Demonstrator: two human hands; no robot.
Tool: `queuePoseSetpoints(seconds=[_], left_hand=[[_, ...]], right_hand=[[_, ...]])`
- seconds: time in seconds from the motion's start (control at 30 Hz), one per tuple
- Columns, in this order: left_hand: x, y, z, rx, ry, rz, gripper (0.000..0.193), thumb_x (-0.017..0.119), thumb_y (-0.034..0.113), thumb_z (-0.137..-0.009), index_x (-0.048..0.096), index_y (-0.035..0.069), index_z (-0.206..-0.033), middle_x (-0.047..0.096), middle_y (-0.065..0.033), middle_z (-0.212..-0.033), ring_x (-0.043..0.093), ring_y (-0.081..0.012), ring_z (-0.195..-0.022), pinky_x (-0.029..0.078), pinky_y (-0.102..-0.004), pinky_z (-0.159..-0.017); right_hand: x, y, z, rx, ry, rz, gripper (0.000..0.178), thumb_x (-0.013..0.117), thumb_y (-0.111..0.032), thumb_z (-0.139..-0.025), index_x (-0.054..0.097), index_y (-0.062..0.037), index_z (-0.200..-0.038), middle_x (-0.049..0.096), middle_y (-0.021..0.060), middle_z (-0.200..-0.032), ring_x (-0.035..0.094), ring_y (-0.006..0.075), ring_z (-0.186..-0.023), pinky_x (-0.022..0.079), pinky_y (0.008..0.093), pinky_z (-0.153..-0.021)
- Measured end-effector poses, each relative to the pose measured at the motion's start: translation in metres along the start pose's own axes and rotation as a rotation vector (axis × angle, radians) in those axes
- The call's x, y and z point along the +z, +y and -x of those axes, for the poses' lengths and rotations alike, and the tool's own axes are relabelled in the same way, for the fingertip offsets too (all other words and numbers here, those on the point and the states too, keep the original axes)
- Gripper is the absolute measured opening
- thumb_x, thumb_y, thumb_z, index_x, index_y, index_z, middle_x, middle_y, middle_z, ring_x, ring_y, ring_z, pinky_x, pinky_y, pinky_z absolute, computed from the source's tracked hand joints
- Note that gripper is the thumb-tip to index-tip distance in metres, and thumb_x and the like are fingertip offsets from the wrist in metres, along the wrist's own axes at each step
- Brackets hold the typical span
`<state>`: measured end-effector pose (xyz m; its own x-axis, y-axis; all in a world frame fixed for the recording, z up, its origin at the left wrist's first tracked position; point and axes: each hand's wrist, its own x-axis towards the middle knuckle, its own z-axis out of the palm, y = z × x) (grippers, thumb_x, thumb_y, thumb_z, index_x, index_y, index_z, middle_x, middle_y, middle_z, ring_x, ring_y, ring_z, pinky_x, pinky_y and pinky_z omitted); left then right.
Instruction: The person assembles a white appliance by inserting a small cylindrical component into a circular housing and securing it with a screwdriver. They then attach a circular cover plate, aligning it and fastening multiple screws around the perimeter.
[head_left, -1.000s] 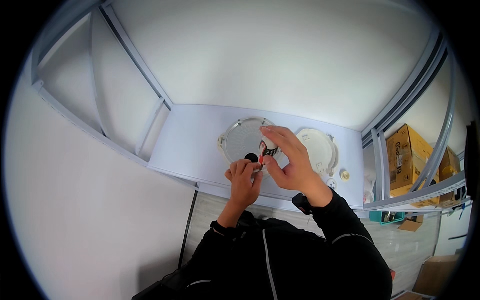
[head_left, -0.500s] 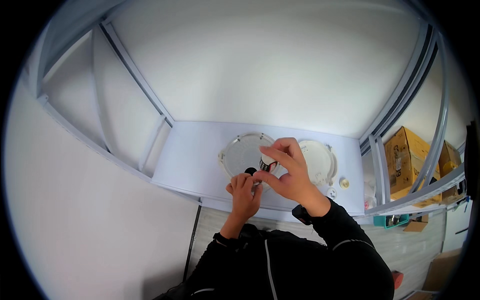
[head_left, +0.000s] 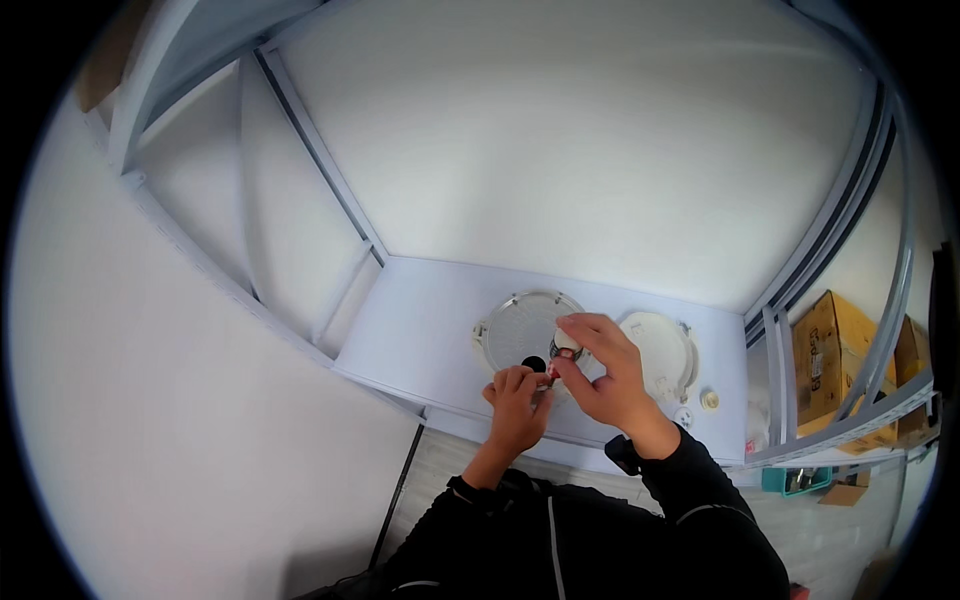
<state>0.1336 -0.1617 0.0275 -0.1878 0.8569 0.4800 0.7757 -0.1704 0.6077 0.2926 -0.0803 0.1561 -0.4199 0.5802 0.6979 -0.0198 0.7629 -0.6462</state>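
My right hand [head_left: 612, 388] is closed on a small white cylinder with a dark band [head_left: 567, 342], held above a round, grey-white tray-like part [head_left: 503, 332]. Something red shows at the cylinder's lower end, near the fingertips. Close beside it, my left hand [head_left: 518, 412] has its thumb and fingers pinched together at that red end; what they grip is too small to make out. A black round piece [head_left: 534, 365] sits just above the left fingers, over the tray-like part. My hands cover the near edge of that part.
A white round cover [head_left: 658, 345] lies on the white shelf [head_left: 420, 300] to the right, with a small cream cap [head_left: 709, 400] and a small white disc [head_left: 683, 418] near it. Grey frame posts stand both sides. Cardboard boxes [head_left: 845, 350] and a teal bin [head_left: 798, 481] are at right.
The view has shifted, so the whole scene sits lower and further right. The cylinder has turned in my right hand, and its red end now meets my left fingertips.
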Motion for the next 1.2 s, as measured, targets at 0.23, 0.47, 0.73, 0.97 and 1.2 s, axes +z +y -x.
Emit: queuePoseSetpoints(seconds=[0.23, 0.47, 0.73, 0.97, 1.2], left_hand=[[-0.004, 0.002, -0.001, -0.003, -0.005, 0.005, 0.028, 0.077, 0.017, -0.088, 0.072, 0.016, -0.116, 0.059, -0.0029, -0.119, 0.050, -0.0285, -0.121, 0.028, -0.0476, -0.097], [-0.004, 0.001, 0.000, 0.001, 0.012, 0.002, 0.028, 0.076, 0.017, -0.087, 0.072, 0.016, -0.115, 0.059, -0.0020, -0.118, 0.050, -0.0277, -0.120, 0.028, -0.0469, -0.096], [0.000, 0.001, 0.000, -0.019, -0.004, -0.006, 0.029, 0.077, 0.018, -0.086, 0.072, 0.016, -0.115, 0.059, -0.0027, -0.119, 0.050, -0.0279, -0.121, 0.029, -0.0479, -0.097], [0.000, -0.001, 0.001, 0.002, 0.023, -0.018, 0.027, 0.078, 0.019, -0.087, 0.073, 0.016, -0.114, 0.060, -0.0025, -0.118, 0.051, -0.0272, -0.121, 0.029, -0.0474, -0.098], [-0.002, 0.002, -0.001, -0.011, 0.011, 0.001, 0.028, 0.078, 0.017, -0.087, 0.074, 0.016, -0.114, 0.060, -0.0020, -0.118, 0.051, -0.0264, -0.121, 0.029, -0.0466, -0.098]], right_hand=[[-0.004, -0.011, -0.007, -0.126, -0.008, 0.130, 0.053, 0.071, 0.007, -0.083, 0.068, -0.0012, -0.135, 0.068, 0.0189, -0.134, 0.072, 0.0281, -0.099, 0.058, 0.0347, -0.087], [-0.005, -0.013, -0.007, -0.064, -0.054, -0.021, 0.052, 0.085, -0.007, -0.078, 0.072, -0.0017, -0.128, 0.064, 0.0145, -0.121, 0.066, 0.0331, -0.104, 0.057, 0.0404, -0.087], [-0.002, -0.017, -0.004, 0.053, -0.040, 0.066, 0.050, 0.077, -0.003, -0.083, 0.072, -0.0081, -0.133, 0.063, 0.0163, -0.138, 0.065, 0.0325, -0.111, 0.056, 0.0422, -0.090], [-0.008, -0.017, -0.006, -0.145, -0.019, 0.168, 0.052, 0.078, 0.000, -0.083, 0.070, -0.0063, -0.134, 0.065, 0.0175, -0.130, 0.068, 0.0331, -0.108, 0.057, 0.0387, -0.086], [-0.009, -0.013, 0.001, -0.076, -0.040, -0.009, 0.048, 0.078, 0.001, -0.081, 0.072, -0.0023, -0.129, 0.064, 0.0180, -0.133, 0.067, 0.0331, -0.115, 0.057, 0.0383, -0.093]])
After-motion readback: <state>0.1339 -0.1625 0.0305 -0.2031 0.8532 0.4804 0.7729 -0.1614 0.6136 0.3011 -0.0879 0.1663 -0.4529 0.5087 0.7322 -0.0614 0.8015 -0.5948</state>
